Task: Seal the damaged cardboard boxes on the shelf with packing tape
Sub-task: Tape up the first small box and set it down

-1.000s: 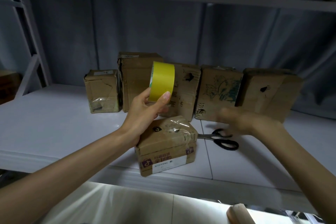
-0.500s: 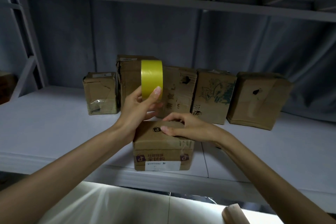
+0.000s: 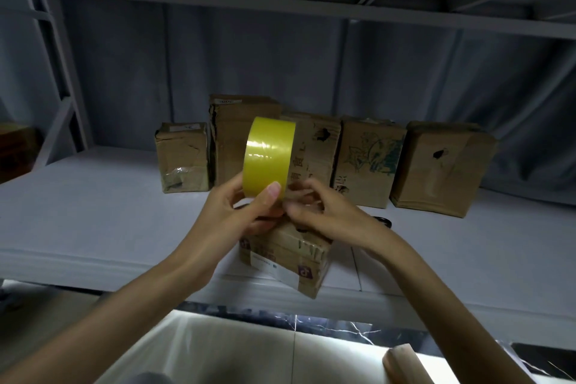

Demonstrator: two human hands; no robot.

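The left hand [image 3: 240,212] holds the roll of yellow packing tape [image 3: 268,159] upright above the front of the white shelf [image 3: 93,221] — the thumb lies on the yellow outer face near the lower edge and the other fingers are curled behind the roll. The right hand [image 3: 318,209] is just beside it, touching the lower right edge of the roll with its fingertips, which are bent together in a pinch. If a tape end is between them, I cannot tell, because the fingers are partly hidden and a little blurred.

Directly under both hands stands a small cardboard box [image 3: 290,262] near the front edge of the shelf, turned at an angle, with a white label and crumpled tape on its top edge. Behind the right wrist only a small dark part of the scissors [image 3: 384,221] shows on the shelf.

At the back of the shelf five cardboard boxes stand in a row. The third one [image 3: 318,150] has a torn hole in its face, and the rightmost box [image 3: 442,165] has also a dark hole.
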